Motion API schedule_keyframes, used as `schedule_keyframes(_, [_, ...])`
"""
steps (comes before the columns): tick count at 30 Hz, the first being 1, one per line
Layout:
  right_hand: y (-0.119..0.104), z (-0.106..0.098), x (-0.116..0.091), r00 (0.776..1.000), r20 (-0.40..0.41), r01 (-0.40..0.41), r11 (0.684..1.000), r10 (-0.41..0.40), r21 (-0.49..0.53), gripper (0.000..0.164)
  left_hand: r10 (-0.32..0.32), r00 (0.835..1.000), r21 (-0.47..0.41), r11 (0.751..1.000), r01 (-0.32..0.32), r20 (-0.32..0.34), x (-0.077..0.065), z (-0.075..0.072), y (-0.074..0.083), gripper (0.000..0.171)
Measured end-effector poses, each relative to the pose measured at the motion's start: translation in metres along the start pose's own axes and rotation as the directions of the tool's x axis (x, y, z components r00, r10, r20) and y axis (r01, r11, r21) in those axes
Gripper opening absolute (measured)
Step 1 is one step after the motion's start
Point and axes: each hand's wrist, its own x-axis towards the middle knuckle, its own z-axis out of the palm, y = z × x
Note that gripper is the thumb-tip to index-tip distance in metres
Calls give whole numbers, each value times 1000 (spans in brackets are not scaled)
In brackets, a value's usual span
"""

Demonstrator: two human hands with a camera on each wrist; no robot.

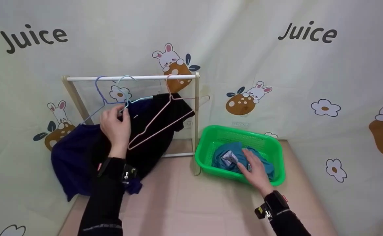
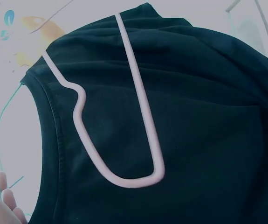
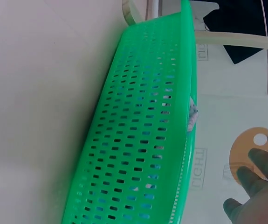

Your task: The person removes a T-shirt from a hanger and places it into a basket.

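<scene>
We see the left hand (image 1: 115,127) pinching a pale-blue hanger (image 1: 128,102), the right hand (image 1: 257,171) above a green basket (image 1: 207,166).
From the head, the hanger hangs on a rail (image 1: 150,77), one end inside a dark garment (image 1: 152,152); teal cloth (image 1: 233,147) lies in the basket. Left wrist: a pink hanger (image 2: 143,109) fronts the garment. Right wrist: we see fingers (image 3: 266,162) spread, holding nothing.

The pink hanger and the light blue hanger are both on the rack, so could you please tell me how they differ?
Color: the pink hanger is pale pink, the light blue hanger a minty blue.
Load: the pink hanger is bare, while the light blue hanger carries the black shirt.
Contact: the left hand pinches the light blue hanger; no hand touches the pink hanger.
Shared: both hook over the white bar.
</scene>
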Motion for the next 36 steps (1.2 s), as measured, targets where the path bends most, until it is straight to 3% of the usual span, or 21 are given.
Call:
schedule_keyframes(13, [-12, 24, -5, 991, 29, 130, 984, -127, -119, 71, -23, 998, 28, 999, 21, 61, -26, -2, -25, 14])
schedule_keyframes(26, [-20, 34, -11, 987, 95, 140, 982, -128, -130, 81, -84, 986, 51, 996, 77, 142, -51, -12, -53, 12])
schedule_keyframes(31, [-20, 36, -13, 989, 103, 123, 985, -110, -122, 79, -62, 985, 33, 998, 58, 161, -60, -14, -65, 9])
schedule_keyframes(36, [-19, 38, -14, 989, 92, 124, 985, -114, -119, 78, 4, 984, -11, 1000, -2, 177, -71, -15, -75, 7])
